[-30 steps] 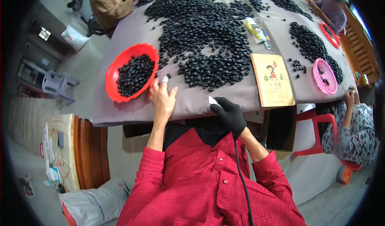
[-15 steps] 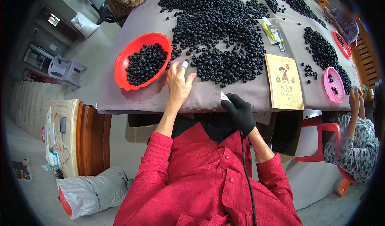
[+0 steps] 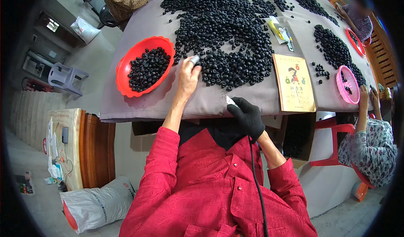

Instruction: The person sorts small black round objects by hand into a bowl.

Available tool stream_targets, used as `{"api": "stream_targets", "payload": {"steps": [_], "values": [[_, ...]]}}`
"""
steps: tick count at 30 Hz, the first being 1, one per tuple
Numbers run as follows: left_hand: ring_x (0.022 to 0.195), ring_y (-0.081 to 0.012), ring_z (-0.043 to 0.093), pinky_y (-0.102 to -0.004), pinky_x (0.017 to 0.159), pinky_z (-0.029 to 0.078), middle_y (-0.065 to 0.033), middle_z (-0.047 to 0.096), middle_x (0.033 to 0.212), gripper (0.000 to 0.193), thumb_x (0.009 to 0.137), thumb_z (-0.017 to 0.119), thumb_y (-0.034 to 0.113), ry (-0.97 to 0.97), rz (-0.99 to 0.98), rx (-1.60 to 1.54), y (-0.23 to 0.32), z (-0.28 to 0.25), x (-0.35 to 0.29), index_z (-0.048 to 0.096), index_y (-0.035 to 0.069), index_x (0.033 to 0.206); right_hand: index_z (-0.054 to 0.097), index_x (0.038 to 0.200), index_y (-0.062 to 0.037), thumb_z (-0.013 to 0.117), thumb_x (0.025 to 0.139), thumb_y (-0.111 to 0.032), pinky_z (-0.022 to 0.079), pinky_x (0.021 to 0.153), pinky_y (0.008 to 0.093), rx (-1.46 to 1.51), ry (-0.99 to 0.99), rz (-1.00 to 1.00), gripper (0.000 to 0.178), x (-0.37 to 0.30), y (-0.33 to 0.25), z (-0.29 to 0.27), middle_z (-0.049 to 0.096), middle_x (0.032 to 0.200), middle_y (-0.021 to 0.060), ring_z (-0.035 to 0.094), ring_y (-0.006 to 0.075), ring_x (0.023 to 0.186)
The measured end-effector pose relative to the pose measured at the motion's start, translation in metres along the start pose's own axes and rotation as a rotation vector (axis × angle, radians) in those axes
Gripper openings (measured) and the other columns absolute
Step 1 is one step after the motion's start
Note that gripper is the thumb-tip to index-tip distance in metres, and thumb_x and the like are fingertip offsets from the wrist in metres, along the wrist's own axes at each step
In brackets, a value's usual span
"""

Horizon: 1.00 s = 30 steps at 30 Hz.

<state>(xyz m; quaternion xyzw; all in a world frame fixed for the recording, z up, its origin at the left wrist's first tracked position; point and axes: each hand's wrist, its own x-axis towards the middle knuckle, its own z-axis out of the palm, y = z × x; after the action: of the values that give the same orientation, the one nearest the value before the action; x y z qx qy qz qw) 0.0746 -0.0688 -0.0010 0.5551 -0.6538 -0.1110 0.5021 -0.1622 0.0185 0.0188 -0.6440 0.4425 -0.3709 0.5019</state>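
Head view — hands forward, apart

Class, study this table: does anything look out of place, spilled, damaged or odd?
Nothing looks clearly damaged. One oddity: the right hand wears a black glove, while the left hand is ungloved, a mismatch. A small cluster of black bead-like pieces lies left of the pink basket, apart from the larger pile, as if strayed.

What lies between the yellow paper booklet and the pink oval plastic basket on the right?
In the head view, a small loose cluster of round black beads lies on the grey cloth between the yellow booklet and the pink basket.
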Motion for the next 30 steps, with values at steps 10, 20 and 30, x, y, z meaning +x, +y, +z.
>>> {"api": "stream_targets", "payload": {"steps": [10,20,30], "values": [[0.077,-0.0261,0.053,-0.0343,0.069,0.042,-0.0115,0.055,0.085,0.024,0.072,0.061,0.002,0.118,-0.132,0.181,0.001,-0.030,-0.041,0.061,0.001,0.095,0.057,0.106,-0.0019,0.058,0.083,-0.026,0.047,0.073,0.0312,-0.038,-0.014,-0.023,0.033,0.000,-0.006,-0.002,0.064,0.092,0.0145,0.062,0.0179,0.084],[0.085,-0.0320,0.056,-0.0412,0.072,0.045,-0.0137,0.053,0.095,0.025,0.074,0.066,0.016,-0.091,-0.143,0.486,0.004,-0.031,-0.010,0.059,0.002,0.094,0.056,0.106,-0.0020,0.059,0.083,-0.025,0.047,0.073,0.0305,-0.056,-0.034,0.006,0.034,-0.001,-0.009,-0.002,0.064,0.092,0.0145,0.062,0.0169,0.085],[0.054,-0.0078,0.056,-0.0201,0.047,0.045,-0.0032,0.061,0.069,0.024,0.081,0.060,0.003,-0.184,-0.474,-0.674,0.044,-0.003,-0.054,0.059,0.002,0.105,0.058,0.104,0.0000,0.059,0.083,-0.022,0.046,0.072,0.0281,0.033,-0.009,0.036,0.030,0.000,-0.004,-0.003,0.064,0.088,0.0102,0.057,0.0109,0.080]]}}
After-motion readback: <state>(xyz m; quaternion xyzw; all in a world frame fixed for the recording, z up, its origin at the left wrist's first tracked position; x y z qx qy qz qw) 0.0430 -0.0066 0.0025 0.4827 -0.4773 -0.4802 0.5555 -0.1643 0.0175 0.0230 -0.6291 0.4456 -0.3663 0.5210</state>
